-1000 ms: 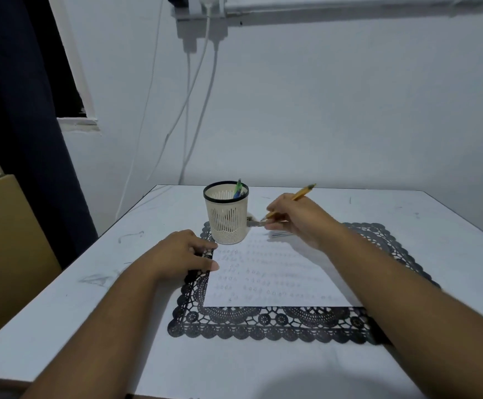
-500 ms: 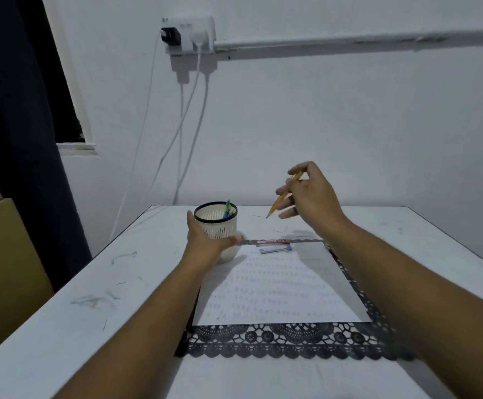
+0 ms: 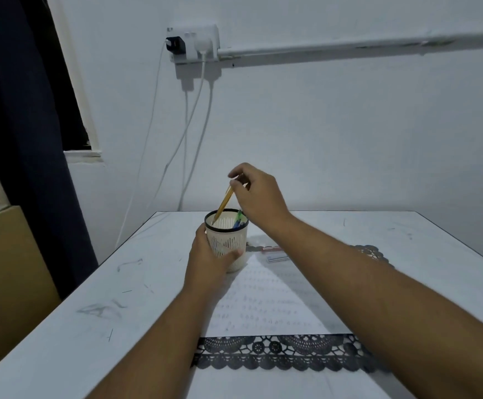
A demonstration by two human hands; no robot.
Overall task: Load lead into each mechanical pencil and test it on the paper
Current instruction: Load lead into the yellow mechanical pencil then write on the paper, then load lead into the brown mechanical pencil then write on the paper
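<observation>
Yellow pencil [image 3: 224, 203] is going tip-first into the cup [image 3: 228, 240]; the tip is just past the black rim, and the top end is pinched in the fingertips of the right hand [image 3: 256, 194]. That grip is closed on the pencil, not loose. Left hand [image 3: 208, 259] wraps the cup's side, thumb across the front, steadying it on the desk [image 3: 119, 312].

Status, judging from the layout:
- Paper [image 3: 266, 303] carries several rows of faint marks, so a good share of testing looks done.
- Cup already holds a green pencil [image 3: 239, 216] and something blue beside it. Can't tell whether those are loaded or tested.
- The yellow one looks finished and is being stowed.
- Two small packs [image 3: 275, 253] lie just past the paper's far edge, near the cup; probably lead refills, too blurred to confirm.

Left: release the yellow pencil, then deal with whatever in the cup is untested. Count unknown. Black lace mat [image 3: 277, 354] sits under the paper.
</observation>
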